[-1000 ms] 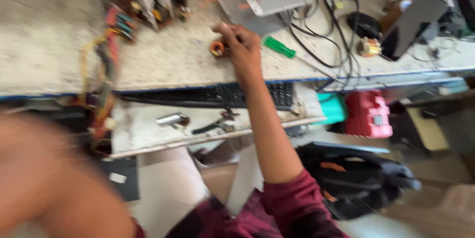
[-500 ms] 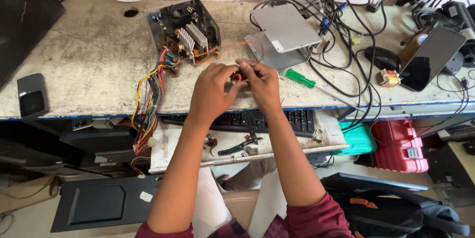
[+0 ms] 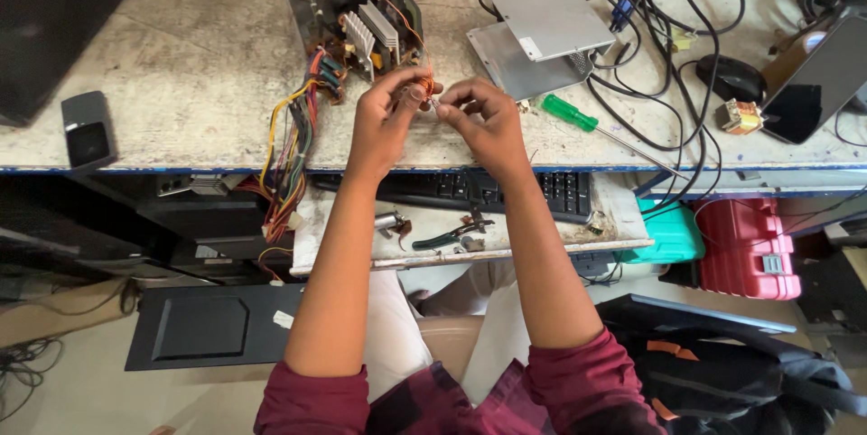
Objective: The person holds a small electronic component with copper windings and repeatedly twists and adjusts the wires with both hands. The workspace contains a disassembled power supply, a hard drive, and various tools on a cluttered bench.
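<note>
Both my hands meet above the front of the workbench. My left hand pinches a small orange copper coil between thumb and fingers. My right hand holds the thin wire end of that coil close beside it. Just behind the hands sits an opened power supply box with heat sinks, and its bundle of coloured wires hangs over the bench edge. A green-handled screwdriver lies to the right of my right hand.
A grey metal cover lies at the back right among black cables. A keyboard and pliers rest on the pull-out shelf. A small yellow transformer, a dark tablet, red and teal cases stand right.
A second ago only my right hand reached the coil on the bench. Since then my left hand joined it, and both now hold the coil nearer the power supply.
</note>
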